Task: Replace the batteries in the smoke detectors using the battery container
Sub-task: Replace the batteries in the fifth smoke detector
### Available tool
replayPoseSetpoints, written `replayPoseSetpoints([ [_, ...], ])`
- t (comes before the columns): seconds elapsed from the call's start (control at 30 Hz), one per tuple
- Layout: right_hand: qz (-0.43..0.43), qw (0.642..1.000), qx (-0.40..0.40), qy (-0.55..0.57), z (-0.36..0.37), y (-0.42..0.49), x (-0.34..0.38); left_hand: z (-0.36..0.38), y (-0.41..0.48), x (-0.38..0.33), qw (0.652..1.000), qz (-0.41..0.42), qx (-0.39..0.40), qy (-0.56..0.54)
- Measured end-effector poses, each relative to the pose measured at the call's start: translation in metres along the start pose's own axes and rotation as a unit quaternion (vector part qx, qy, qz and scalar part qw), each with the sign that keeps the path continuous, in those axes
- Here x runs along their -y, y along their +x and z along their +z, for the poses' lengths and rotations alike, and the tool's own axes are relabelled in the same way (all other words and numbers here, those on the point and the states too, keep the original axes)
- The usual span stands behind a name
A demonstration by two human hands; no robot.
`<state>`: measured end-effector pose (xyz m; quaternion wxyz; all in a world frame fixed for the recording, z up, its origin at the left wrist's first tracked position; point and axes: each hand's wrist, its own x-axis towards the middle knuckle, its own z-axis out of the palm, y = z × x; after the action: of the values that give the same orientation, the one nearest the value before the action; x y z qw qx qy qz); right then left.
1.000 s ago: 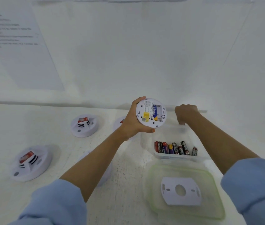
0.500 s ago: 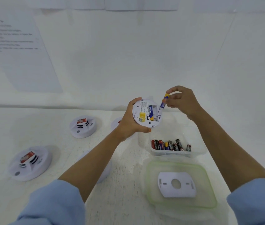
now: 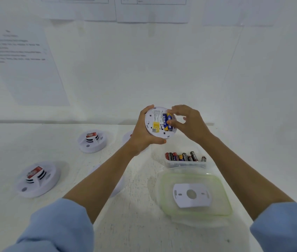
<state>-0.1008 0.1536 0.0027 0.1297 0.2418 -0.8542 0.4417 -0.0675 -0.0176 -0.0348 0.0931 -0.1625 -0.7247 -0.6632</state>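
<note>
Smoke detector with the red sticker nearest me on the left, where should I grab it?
The smoke detector lies flat on the table, its rim free all round. Probably best: come from straight above and span the round rim, thumb one side, fingers opposite.

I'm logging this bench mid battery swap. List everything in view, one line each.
held detector: one, white, back facing camera, in left hand
blue battery: at least one, in held detector's bay
detectors: two in plain view, white with red labels, table left; two more partly hidden by left arm
container: one, clear, table right
batteries: several, mostly red and black, in container
lid: one, clear with green rim, in front of container
plate: one, white, on lid
papers: white, on wall
table: white
sleeves: two, light blue
left hand: grips held detector
right hand: fingers pinch blue battery
</note>
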Motion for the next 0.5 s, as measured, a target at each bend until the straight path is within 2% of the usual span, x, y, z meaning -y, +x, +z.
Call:
replayPoseSetpoints([
  [0.13,0.019,0.998,0.041,0.051,0.008,-0.015,0.004,-0.001,-0.004,0.0,1.0,0.01,-0.012,0.006],
  [0.23,0.022,0.997,0.031,0.065,0.011,-0.023,0.007,0.0,-0.009,0.002,1.0,0.007,-0.011,0.013],
  [0.5,0.04,0.998,0.024,0.029,0.011,-0.026,0.009,0.002,-0.013,-0.002,1.0,0.011,-0.01,0.013],
])
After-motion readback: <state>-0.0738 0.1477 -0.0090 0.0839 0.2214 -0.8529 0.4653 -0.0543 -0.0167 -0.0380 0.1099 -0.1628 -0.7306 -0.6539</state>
